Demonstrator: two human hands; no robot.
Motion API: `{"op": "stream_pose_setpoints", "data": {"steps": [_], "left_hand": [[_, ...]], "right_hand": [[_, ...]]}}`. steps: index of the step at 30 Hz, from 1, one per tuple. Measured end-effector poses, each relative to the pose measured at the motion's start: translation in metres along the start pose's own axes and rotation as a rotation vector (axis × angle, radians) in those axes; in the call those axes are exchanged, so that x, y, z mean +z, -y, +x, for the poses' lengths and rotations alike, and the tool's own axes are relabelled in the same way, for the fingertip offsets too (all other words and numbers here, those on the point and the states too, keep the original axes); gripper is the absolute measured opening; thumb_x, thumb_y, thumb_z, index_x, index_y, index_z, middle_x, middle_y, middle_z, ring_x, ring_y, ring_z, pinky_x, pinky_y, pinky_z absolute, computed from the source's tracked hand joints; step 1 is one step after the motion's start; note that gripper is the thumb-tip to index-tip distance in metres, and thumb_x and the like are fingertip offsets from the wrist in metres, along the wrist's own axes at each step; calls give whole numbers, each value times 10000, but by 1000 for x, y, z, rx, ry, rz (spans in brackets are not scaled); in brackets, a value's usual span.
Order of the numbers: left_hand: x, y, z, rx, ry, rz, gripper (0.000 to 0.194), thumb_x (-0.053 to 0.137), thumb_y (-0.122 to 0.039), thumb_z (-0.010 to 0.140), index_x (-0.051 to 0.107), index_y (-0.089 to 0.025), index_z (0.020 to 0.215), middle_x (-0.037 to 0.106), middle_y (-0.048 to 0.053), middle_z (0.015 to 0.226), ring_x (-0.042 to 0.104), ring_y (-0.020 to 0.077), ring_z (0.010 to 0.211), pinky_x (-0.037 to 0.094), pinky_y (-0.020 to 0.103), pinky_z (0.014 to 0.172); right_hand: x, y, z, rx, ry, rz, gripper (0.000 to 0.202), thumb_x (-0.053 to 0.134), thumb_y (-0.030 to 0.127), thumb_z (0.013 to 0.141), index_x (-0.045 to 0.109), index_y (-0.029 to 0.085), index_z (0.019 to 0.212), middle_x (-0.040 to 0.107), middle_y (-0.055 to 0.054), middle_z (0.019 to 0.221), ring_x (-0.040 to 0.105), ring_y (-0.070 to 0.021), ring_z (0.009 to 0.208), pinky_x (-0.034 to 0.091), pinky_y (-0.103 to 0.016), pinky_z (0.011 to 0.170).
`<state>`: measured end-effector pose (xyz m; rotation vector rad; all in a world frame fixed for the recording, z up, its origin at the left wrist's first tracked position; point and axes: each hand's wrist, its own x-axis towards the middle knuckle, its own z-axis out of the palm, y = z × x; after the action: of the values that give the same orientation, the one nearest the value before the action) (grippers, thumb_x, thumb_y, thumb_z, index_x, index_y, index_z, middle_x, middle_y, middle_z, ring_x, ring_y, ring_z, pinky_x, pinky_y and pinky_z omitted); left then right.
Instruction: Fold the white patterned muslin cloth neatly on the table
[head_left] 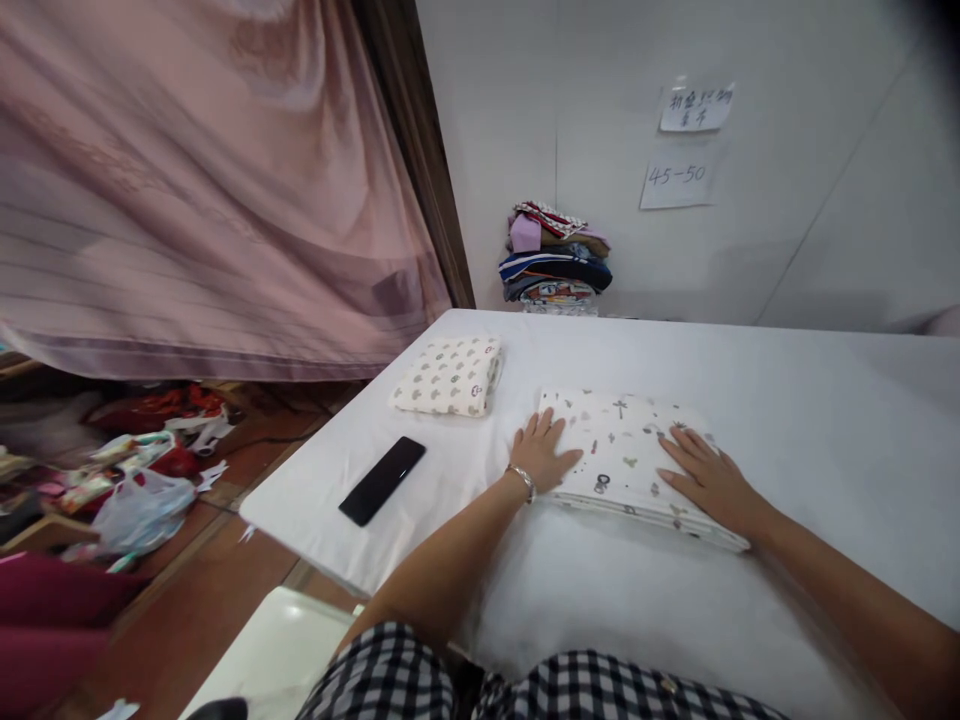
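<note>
A white folded cloth (615, 450) printed with small grey and coloured figures lies flat on the white table (840, 430) in front of me. My left hand (541, 455) rests on its left edge, fingers spread. On the right part of the same cloth, my right hand (705, 475) lies flat with its fingers apart. Layers of the fold show along the near edge. Neither hand grips anything. Farther left sits a smaller folded cloth (448, 378) with a green and purple print, apart from both hands.
A black phone (382, 480) lies near the table's left edge. Beyond the far edge is a stack of folded textiles (556, 260) by the wall. A pink curtain (210, 180) hangs at left, above bags and clutter (146, 510) on the floor. A pale stool (274, 650) stands below.
</note>
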<state>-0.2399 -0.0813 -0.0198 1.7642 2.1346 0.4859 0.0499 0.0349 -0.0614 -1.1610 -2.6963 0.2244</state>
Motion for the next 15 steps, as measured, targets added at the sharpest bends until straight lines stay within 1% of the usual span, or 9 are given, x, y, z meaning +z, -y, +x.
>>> {"op": "stream_pose_setpoints", "data": {"steps": [4, 6, 8, 10, 11, 13, 15], "left_hand": [[2, 2, 1, 13, -44, -37, 638, 464, -605, 822, 394, -290, 1373, 193, 45, 1537, 154, 312, 1407, 169, 542, 1111], [4, 5, 0, 6, -103, -81, 635, 495, -558, 826, 395, -248, 1372, 205, 79, 1532, 211, 303, 1393, 207, 505, 1114], [4, 9, -1, -46, -187, -138, 637, 523, -498, 831, 390, -185, 1369, 220, 134, 1521, 272, 290, 1373, 272, 451, 1099], [2, 12, -4, -117, -246, -179, 636, 553, -448, 821, 392, -143, 1356, 286, 176, 1487, 332, 288, 1345, 327, 420, 1071], [0, 13, -4, -150, -253, -192, 635, 568, -432, 811, 397, -140, 1348, 340, 181, 1459, 369, 290, 1323, 350, 414, 1054], [-5, 14, -6, -209, -222, -220, 631, 589, -414, 794, 407, -154, 1339, 464, 170, 1375, 463, 286, 1252, 393, 400, 1014], [-11, 14, -6, -282, -161, -266, 638, 600, -410, 781, 407, -167, 1338, 544, 153, 1295, 543, 277, 1163, 432, 380, 963]], "right_hand": [[-3, 2, 0, 11, 6, 64, 593, 329, 591, 887, 413, 289, 1390, 269, -68, 1512, 206, -319, 1378, 264, -605, 1043], [-8, 2, -1, 25, -3, 144, 574, 355, 577, 881, 479, 264, 1346, 293, -73, 1502, 207, -320, 1377, 265, -578, 1059], [-15, 0, -4, 87, -61, 267, 561, 393, 563, 865, 529, 240, 1303, 294, -78, 1502, 215, -322, 1375, 296, -528, 1069], [-22, -4, -11, 238, -123, 418, 575, 442, 561, 836, 525, 240, 1307, 295, -80, 1503, 272, -332, 1355, 339, -494, 1059], [-26, -7, -15, 335, -136, 507, 594, 470, 561, 819, 508, 248, 1323, 323, -84, 1490, 321, -338, 1332, 355, -489, 1051], [-31, -11, -25, 510, -120, 710, 643, 525, 548, 785, 464, 264, 1358, 394, -97, 1450, 406, -338, 1282, 389, -461, 1034], [-32, -15, -36, 618, -86, 918, 693, 577, 509, 753, 431, 265, 1385, 412, -122, 1434, 421, -320, 1274, 447, -376, 985]]}}
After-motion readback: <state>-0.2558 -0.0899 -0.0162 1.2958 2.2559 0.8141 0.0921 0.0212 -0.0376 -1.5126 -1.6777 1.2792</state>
